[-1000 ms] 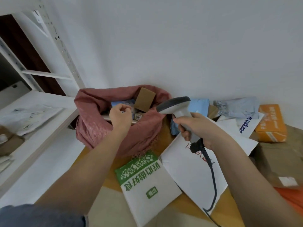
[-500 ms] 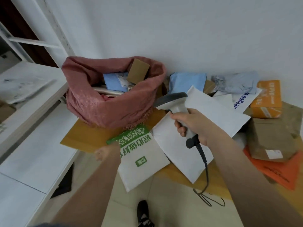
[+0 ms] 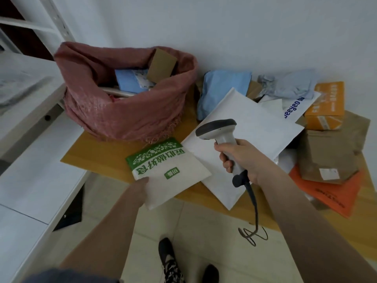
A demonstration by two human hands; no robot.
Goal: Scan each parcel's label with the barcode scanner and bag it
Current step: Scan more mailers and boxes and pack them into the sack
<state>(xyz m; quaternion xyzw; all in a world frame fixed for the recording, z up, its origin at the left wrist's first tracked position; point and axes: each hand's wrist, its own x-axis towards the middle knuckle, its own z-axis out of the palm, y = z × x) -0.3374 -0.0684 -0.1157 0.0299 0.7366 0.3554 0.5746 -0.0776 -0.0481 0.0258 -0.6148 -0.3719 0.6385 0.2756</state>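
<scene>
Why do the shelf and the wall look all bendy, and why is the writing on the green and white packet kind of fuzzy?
Head view: the wide-angle lens bows the white shelf at the frame's left edge. Head view: soft, even light, faint shadows, no glare. Head view: the green and white packet is slightly soft, its big characters upside down; the left hand at its near edge looks smeared.

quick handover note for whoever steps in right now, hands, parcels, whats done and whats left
Left hand takes hold of the near edge of the green-and-white mailer; the fingers are hidden beneath it.
Right hand grips the barcode scanner, head over the large white mailer.
Pink sack stands open with a blue parcel and a brown box inside.
Left: scan and bag the green-and-white mailer, then the pile at right, including the orange box and brown paper parcel.
</scene>
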